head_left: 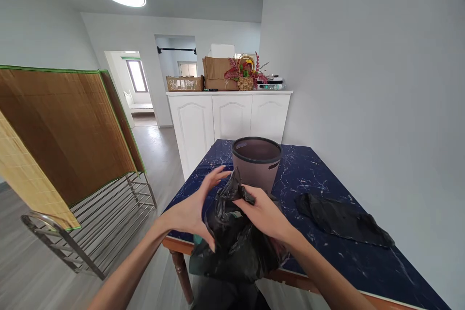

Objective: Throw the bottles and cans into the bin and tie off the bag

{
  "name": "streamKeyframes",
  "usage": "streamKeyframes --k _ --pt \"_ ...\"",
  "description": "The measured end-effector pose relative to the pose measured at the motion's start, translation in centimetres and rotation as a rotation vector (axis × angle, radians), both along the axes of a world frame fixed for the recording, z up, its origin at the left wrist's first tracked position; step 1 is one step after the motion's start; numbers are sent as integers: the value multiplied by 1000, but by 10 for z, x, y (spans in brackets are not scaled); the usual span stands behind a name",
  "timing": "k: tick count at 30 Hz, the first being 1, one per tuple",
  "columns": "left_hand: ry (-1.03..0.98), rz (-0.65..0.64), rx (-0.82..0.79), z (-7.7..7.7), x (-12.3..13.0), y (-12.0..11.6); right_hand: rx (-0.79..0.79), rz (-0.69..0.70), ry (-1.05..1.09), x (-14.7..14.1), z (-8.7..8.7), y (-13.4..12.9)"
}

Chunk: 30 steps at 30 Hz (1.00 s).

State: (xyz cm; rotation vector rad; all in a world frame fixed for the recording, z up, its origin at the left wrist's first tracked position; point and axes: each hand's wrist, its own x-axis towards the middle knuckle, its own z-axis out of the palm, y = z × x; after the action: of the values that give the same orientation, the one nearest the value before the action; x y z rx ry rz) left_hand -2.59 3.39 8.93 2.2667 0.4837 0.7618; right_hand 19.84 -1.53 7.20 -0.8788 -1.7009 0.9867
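Note:
A filled black plastic bag [236, 247] sits at the near edge of the table, its gathered top raised in the middle. My right hand [259, 210] pinches that bunched top from the right side. Thumb and fingers spread wide, my left hand [198, 208] curves around the left side of the bag, and its palm side is close to the plastic. Just behind the bag stands a brownish trash can [254, 169] with a dark rim, upright. To the right lies a folded black plastic bag [341, 218], flat on the table. What the filled bag contains is hidden.
The dark blue marble-patterned table [305, 169] meets the wall on the right. Beyond it stands a white cabinet [232, 114] bearing cardboard boxes and a flower basket [245, 82]. A metal rack [105, 223] draped with a brown mat [69, 131] is at the left.

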Motion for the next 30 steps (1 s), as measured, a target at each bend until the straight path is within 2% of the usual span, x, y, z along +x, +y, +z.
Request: streamKeyframes --k 2,5,9,11,13,15,17,19,22,26,28,30 --pt "103 -43 -46 -8 12 7 -28 71 -17 0 4 2" --pt "141 -50 -114 -14 35 6 -31 105 -79 0 10 2" --pt "117 6 -181 -21 42 -3 -78 -20 -43 18 9 -3" --pt "59 86 -231 -31 35 -5 -153 -69 44 33 3 -6" --pt "-56 231 -305 -44 28 -5 -226 -73 167 45 -5 -10" --pt "-228 401 -424 -57 25 -5 -269 -65 321 53 -13 -14" --pt "-391 487 -567 -65 26 -5 -283 -55 478 55 -21 -17" --pt "-511 468 -700 -66 30 -6 -288 -23 602 56 -27 -19" --pt "-693 325 -847 -59 35 -11 -297 45 712 57 -35 -20" --pt "-915 162 -934 -51 41 -14 -297 -11 783 59 -36 -19" --pt "-926 131 -932 -51 45 -13 -310 -25 771 55 -33 -17" --pt "-835 111 -905 -52 48 -13 -358 6 707 47 -29 -12"
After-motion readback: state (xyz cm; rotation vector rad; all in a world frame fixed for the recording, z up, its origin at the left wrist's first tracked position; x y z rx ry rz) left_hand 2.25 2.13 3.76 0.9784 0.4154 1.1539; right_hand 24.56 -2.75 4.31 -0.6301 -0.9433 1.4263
